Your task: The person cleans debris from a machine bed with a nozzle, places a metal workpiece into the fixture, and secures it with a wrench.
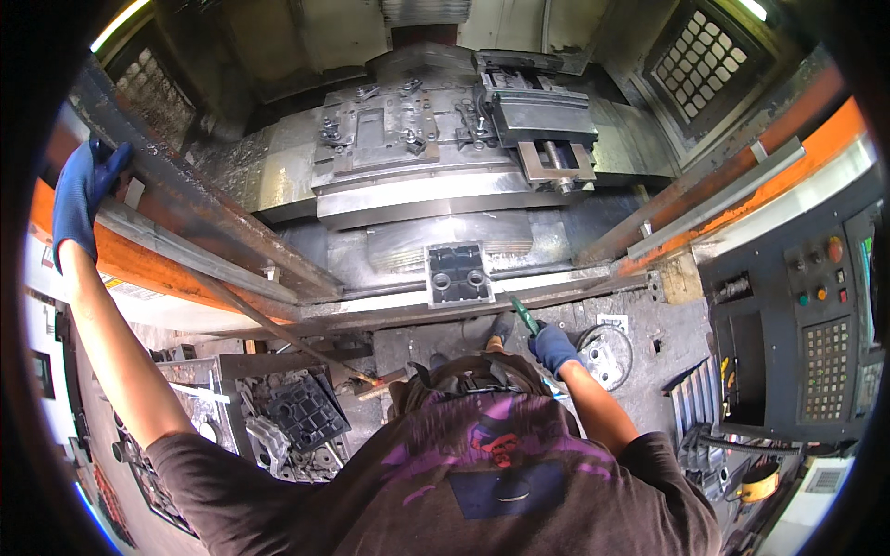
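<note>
My left hand (82, 195), in a blue glove, is raised at the far left and grips the edge of the machine's sliding door (171, 243). In my right hand (554, 348), also gloved in blue, is a slim green-handled tool (524, 315). Its thin tip points forward and left; its exact kind is unclear. Just ahead of that tip, a rectangular dark metal casting (460, 274) with two round bosses rests on the machine's front sill. Beyond it lies the machine table (389, 199), carrying a fixture plate (371, 130) with clamps and a machine vise (547, 120).
An orange-edged door (742, 201) and a control panel (820, 306) bound the right side. A round metal part (607, 357) lies by my right hand. Dark castings (306, 412) are piled at lower left, near a long rod (278, 329). A yellow container (760, 483) is lower right.
</note>
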Available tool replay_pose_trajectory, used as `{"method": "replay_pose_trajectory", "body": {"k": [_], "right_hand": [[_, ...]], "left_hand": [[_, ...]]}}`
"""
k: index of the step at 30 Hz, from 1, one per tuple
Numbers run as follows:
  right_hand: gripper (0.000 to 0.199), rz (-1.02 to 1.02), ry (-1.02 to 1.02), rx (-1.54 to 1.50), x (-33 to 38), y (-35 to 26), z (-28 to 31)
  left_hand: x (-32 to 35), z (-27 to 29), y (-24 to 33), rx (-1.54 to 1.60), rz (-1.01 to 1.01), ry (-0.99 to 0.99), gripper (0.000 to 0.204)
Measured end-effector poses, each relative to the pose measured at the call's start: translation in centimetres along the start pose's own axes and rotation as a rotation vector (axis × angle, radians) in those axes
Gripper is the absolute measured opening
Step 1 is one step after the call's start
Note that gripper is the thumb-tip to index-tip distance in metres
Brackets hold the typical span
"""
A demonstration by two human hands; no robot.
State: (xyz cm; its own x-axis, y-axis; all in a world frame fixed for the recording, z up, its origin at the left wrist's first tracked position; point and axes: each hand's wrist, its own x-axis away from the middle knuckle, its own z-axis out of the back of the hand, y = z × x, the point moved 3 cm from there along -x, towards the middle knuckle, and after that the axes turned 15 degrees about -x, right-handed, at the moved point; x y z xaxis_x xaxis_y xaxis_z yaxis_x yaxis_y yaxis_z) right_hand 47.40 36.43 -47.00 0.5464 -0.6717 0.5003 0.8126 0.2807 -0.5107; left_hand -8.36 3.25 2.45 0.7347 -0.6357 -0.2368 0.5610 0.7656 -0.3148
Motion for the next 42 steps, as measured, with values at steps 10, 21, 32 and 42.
{"method": "replay_pose_trajectory", "body": {"k": [10,21,32,42], "right_hand": [[0.031,0.096,-0.134,-0.008,-2.4,-2.9,-3.5],[0.029,0.163,-0.035,0.071,-3.3,0.3,-1.0],[0.026,-0.165,0.021,-0.193,-5.0,0.0,2.7],[0.016,-0.040,-0.096,-0.290,-9.6,2.2,-0.8]], "left_hand": [[0.5,0.9,-1.0,-0.032,0.004,-0.085,0.053],[0.7,1.3,0.8,-0.032,0.051,-0.034,0.053],[1.3,1.7,0.6,-0.135,0.110,0.026,0.050],[1.6,2.0,0.8,-0.177,0.099,0.024,0.050]]}}
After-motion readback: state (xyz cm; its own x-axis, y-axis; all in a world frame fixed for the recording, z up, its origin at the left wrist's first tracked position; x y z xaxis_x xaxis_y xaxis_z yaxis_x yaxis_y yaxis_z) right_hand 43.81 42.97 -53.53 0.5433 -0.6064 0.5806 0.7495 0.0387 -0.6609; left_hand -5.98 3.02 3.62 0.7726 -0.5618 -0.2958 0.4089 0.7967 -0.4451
